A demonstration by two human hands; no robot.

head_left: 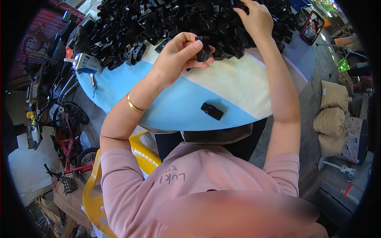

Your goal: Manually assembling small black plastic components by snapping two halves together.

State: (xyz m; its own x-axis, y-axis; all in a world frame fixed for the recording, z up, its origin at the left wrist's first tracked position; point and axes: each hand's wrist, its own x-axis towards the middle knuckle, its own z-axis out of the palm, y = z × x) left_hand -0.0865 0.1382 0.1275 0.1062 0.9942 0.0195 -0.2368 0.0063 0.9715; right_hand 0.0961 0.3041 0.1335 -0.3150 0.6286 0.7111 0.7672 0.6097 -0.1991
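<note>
I have the left hand (176,57) closed around one black piece (203,49), thumb pressed on its near-left side and fingers curled behind it, a fingertip showing past its right side. The black piece sits in that grip above the cloth (158,105), its longer sides running away from the body. It looks blocky and hard, with fairly straight edges, a dark face and a faint sheen along its upper end; finer details are lost to me in the black. Farther out from the grip, and spreading to both sides of it, lies a dense heap (139,23) of similar black pieces, tumbled at all angles, some with notches and pale glints. The right hand (257,20) is ahead and to the right of the grip, over the heap, thumb spread from the fingers; the fingertips run to the upper edge of my view, so I cannot tell whether they have hold of anything. A loose piece (212,111), also black, stocky and ridged, lies on the blue part of the cloth, nearer the body than the grip. Well left of the grip stands a blue-and-white box (88,64); far to its right is a phone (312,27), its screen lit.
</note>
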